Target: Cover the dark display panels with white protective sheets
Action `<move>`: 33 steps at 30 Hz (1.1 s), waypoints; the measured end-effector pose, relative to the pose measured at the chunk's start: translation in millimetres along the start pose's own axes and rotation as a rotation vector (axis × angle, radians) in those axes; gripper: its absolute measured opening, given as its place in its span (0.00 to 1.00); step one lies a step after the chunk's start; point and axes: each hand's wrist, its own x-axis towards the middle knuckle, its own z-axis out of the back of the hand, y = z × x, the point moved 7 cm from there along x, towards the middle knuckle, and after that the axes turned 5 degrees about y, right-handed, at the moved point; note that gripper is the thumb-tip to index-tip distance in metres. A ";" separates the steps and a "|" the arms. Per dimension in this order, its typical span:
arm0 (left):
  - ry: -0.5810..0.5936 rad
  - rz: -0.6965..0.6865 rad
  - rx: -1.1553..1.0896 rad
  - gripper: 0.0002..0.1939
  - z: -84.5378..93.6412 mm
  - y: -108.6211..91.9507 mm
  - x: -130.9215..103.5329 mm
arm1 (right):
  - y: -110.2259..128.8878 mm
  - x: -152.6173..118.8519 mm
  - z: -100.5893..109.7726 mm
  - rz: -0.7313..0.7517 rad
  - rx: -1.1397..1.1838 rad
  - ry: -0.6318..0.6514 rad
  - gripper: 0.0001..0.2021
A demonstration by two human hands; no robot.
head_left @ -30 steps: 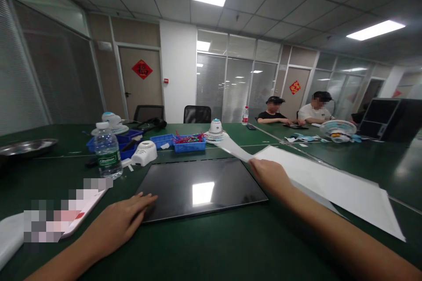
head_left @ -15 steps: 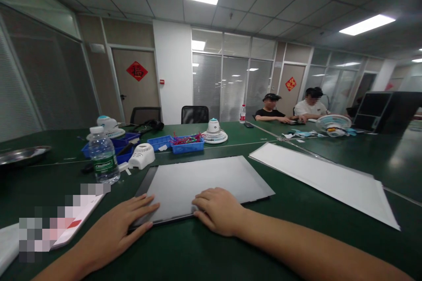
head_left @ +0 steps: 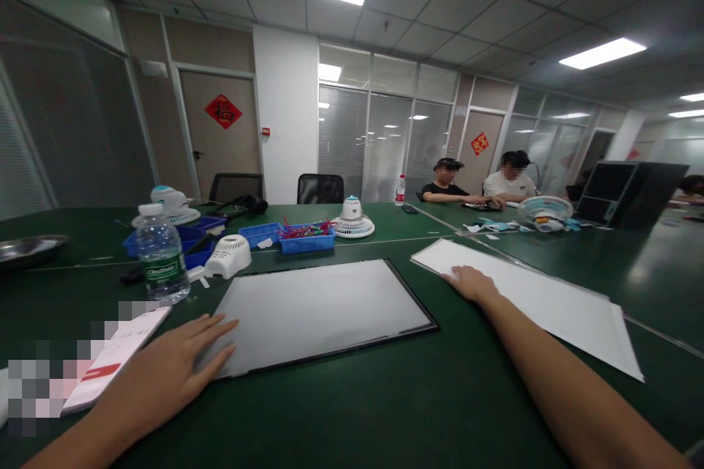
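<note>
A flat panel with a thin black frame (head_left: 352,346) lies on the green table, a greyish-white sheet (head_left: 319,308) covering its face. My left hand (head_left: 176,359) rests at its left edge, fingers spread and touching the sheet's corner. To the right lies a stack of white sheets (head_left: 542,297), slightly out of line with one another. My right hand (head_left: 471,283) is on the near left edge of that stack, fingers stretched out over it. Its fingertips are partly hidden, and I see nothing lifted.
Left of the panel stand a water bottle (head_left: 160,256) and a white plastic housing (head_left: 228,256). Behind are a blue tray of wires (head_left: 306,240) and a small white fan part (head_left: 353,220). A pink-white box (head_left: 118,359) lies far left. Two people sit across the table.
My right hand has left the panel and moved right onto the white sheets. The greyish sheet has shifted left, covering the dark left strip and baring the black right rim.
</note>
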 end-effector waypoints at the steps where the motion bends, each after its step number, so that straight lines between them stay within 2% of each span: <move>1: 0.028 -0.004 -0.002 0.30 -2.4 -1.3 0.4 | -1.3 3.1 -4.8 0.000 -0.003 0.021 0.22; 4: 0.114 -0.017 0.008 0.30 -8.1 -8.3 0.4 | 6.9 9.0 -9.6 0.008 -0.020 0.037 0.19; 6: 0.139 -0.014 0.006 0.30 -9.6 -11.7 0.3 | 15.5 7.4 -4.9 -0.002 -0.031 0.010 0.19; 10: 0.121 -0.024 -0.026 0.29 -12.1 -11.9 1.9 | 42.5 -9.1 20.7 0.008 -0.042 -0.116 0.18; 13: 0.113 -0.018 -0.051 0.28 -15.2 -9.4 2.7 | 82.5 -30.1 42.1 0.104 -0.030 -0.219 0.18; 16: 0.102 -0.020 -0.063 0.28 -14.6 -12.0 2.0 | 139.7 -60.1 50.7 0.283 -0.003 -0.260 0.24; 19: 0.103 -0.004 -0.086 0.28 -12.1 -14.8 1.2 | 198.8 -98.6 45.8 0.502 0.027 -0.230 0.24; 23: 0.023 0.035 -0.144 0.30 -6.1 -10.0 1.0 | 253.9 -148.0 36.0 0.779 0.058 -0.154 0.21; 25: -0.009 0.035 -0.149 0.30 -5.4 -7.3 0.9 | 268.2 -164.6 33.2 0.878 0.070 -0.127 0.19; 28: 0.014 0.005 -0.116 0.31 -9.2 -8.3 1.0 | 280.7 -183.1 31.6 1.060 0.154 -0.103 0.17; 31: 0.066 -0.034 -0.077 0.31 -13.3 -12.8 0.8 | 285.6 -197.1 32.6 1.309 0.295 -0.093 0.19; 33: 0.075 -0.058 -0.072 0.31 -13.2 -15.4 0.5 | 281.0 -192.9 34.9 1.392 0.348 -0.118 0.19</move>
